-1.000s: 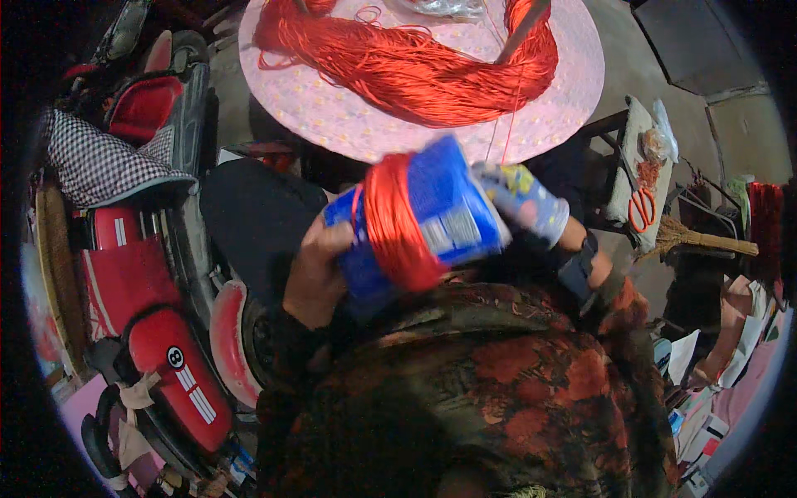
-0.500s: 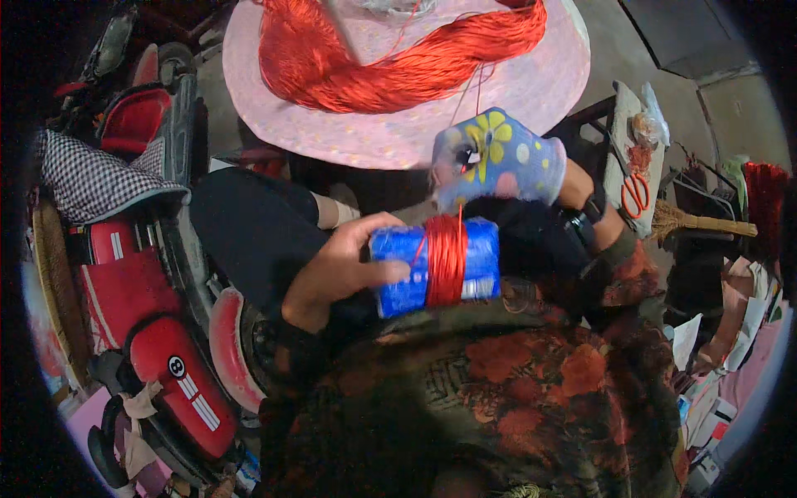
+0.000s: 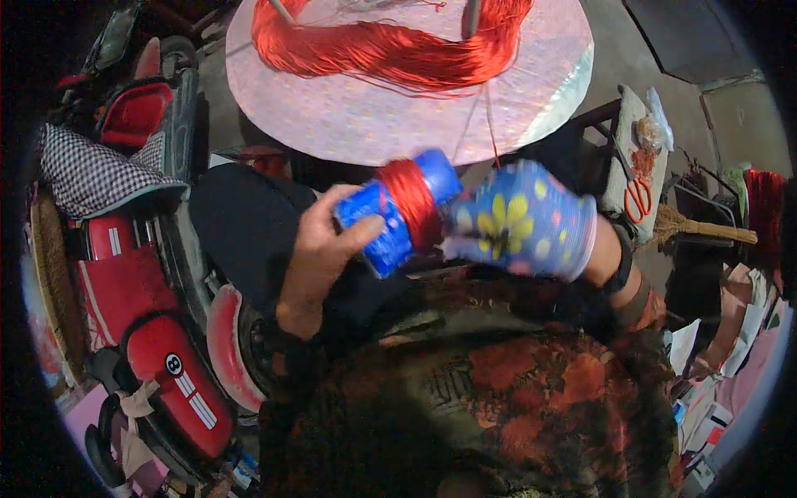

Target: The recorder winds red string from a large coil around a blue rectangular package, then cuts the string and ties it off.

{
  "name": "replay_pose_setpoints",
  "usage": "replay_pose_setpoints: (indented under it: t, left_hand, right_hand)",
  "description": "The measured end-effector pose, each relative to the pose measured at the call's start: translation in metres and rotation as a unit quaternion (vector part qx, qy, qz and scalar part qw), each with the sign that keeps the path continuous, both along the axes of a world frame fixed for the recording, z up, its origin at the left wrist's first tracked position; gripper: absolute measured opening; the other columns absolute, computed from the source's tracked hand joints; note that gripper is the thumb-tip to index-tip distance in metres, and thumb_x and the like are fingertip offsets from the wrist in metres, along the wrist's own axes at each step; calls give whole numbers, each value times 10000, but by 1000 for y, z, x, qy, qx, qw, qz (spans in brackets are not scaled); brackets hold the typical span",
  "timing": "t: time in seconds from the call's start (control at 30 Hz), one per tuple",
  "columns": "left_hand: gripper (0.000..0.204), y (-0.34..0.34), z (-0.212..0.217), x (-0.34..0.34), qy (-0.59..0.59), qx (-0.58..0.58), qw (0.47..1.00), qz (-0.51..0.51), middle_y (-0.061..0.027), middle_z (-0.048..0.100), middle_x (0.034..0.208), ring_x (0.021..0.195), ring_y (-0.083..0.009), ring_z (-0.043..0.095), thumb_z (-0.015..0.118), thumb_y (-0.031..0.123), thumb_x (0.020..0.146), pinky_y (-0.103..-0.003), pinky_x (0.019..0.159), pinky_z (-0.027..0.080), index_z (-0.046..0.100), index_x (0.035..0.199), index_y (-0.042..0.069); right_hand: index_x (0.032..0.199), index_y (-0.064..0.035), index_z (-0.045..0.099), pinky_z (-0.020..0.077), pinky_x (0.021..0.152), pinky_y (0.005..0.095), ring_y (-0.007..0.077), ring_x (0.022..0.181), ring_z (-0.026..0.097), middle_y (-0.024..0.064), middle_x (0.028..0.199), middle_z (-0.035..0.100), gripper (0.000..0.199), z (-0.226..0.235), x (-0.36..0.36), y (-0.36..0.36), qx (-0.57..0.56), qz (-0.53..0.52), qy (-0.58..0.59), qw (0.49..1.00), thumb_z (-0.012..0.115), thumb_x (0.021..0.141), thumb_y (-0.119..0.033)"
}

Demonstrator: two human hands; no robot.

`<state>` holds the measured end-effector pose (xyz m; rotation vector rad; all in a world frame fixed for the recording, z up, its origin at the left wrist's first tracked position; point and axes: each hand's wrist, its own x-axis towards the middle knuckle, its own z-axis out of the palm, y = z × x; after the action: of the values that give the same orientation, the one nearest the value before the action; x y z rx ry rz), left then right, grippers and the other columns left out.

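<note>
Fingers (image 3: 365,228) of the bare left hand (image 3: 320,257) clench around the blue can (image 3: 398,212), thumb laid along its side. The can has tipped up from lying level half a second ago and now slants toward the near edge of the round pink table (image 3: 374,124), held in the air above the lap. The right hand (image 3: 519,220), in a blue flowered glove, has dropped from above the can to its right end, closed against it; its grip is hidden. The red thread (image 3: 411,199) wound on the can looks thicker, so winding appears to advance, fed from the red skein (image 3: 390,50) at the table's far edge.

Glossy blue plastic bottle (image 3: 390,224), shiny red thread (image 3: 411,199), knitted cloth glove (image 3: 523,220)
</note>
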<state>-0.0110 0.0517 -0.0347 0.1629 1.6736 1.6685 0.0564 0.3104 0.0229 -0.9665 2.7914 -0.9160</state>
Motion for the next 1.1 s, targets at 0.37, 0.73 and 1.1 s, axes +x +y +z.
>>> replay_pose_setpoints:
  t: [0.37, 0.73, 1.1]
  left_hand:
    - [672, -21, 9, 7, -85, 225, 970, -23, -98, 590, 1184, 1099, -175, 569, 743, 280, 699, -304, 947, 452, 518, 1254, -28]
    - [444, 5, 8, 6, -59, 21, 993, -101, -27, 624, 976, 880, -94, 591, 738, 212, 787, -263, 805, 488, 571, 1143, 6]
    - [382, 9, 13, 7, -124, 180, 967, 128, -30, 622, 1005, 914, -118, 600, 658, 183, 834, -272, 843, 479, 558, 1152, -3]
  right_hand:
    - [1020, -33, 632, 511, 714, 317, 198, 754, 647, 64, 847, 683, 256, -106, 10, 8, -295, -154, -296, 895, 545, 963, -267]
    - [857, -66, 656, 506, 581, 323, 235, 619, 634, 114, 719, 648, 209, -23, -19, 7, -169, -104, -118, 973, 690, 840, -271]
    - [949, -35, 655, 521, 660, 378, 336, 750, 642, 178, 826, 654, 190, -71, 33, -4, -150, -32, -196, 969, 586, 913, -209]
